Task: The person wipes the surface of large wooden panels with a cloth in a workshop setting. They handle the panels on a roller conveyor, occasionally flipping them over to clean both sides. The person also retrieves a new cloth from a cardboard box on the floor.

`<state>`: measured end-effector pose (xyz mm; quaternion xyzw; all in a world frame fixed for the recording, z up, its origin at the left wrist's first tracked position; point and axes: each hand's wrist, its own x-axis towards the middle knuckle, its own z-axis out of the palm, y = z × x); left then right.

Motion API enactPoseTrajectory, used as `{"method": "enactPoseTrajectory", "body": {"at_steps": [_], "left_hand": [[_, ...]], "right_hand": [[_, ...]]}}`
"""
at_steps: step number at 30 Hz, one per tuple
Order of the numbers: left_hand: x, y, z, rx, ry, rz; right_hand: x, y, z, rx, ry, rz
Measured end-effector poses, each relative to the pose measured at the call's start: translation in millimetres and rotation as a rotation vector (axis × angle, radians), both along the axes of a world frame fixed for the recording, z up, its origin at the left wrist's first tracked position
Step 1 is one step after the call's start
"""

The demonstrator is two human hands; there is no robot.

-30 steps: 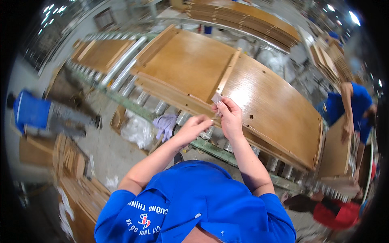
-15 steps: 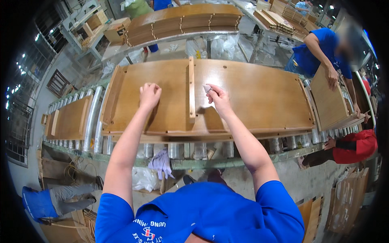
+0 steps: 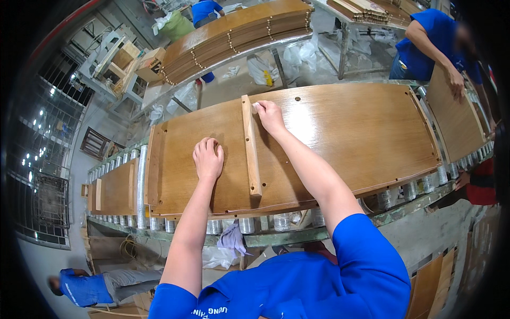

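Observation:
A large brown wooden panel (image 3: 350, 133) lies in front of me on the rollers, with dark holes along its edges. A narrow wooden rail (image 3: 250, 149) with holes stands across it. My right hand (image 3: 271, 118) is beside the rail's far end, its fingers pinched on a small white wad (image 3: 257, 106); I cannot make out whether it is cloth or paper. Left of the rail, my left hand (image 3: 208, 159) rests on the panel with fingers loosely bent, thumb apart, and nothing visible in it. Wooden strips edge the panel's left end (image 3: 154, 165) and right end (image 3: 425, 125).
The roller conveyor (image 3: 142, 186) carries a smaller panel (image 3: 118, 189) at left. At right, a co-worker in blue (image 3: 419, 40) handles another panel (image 3: 451, 114). Stacked panels (image 3: 234, 42) lie on a bench beyond. A lilac glove (image 3: 232, 239) hangs at the conveyor's near side.
My right hand has moved left and farther away, bringing the white wad close to the rail's far end. My left hand has come down nearer me onto the panel. The whole view has turned.

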<state>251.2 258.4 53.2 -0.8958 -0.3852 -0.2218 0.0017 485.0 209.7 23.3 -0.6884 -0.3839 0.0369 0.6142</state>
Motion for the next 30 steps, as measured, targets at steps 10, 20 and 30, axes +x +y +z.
{"method": "enactPoseTrajectory", "body": {"at_steps": [10, 20, 30], "left_hand": [[-4.8, 3.2, -2.9, 0.026, -0.005, 0.01], [-6.3, 4.3, -9.0, 0.091, -0.017, -0.011], [-16.6, 8.4, -11.4, 0.098, 0.02, 0.015]], "right_hand": [[-10.4, 12.8, 13.8, -0.103, -0.42, -0.071], [-52.1, -38.6, 18.9, -0.057, -0.411, -0.084], [-68.8, -58.4, 23.7, -0.115, 0.124, 0.044]]}}
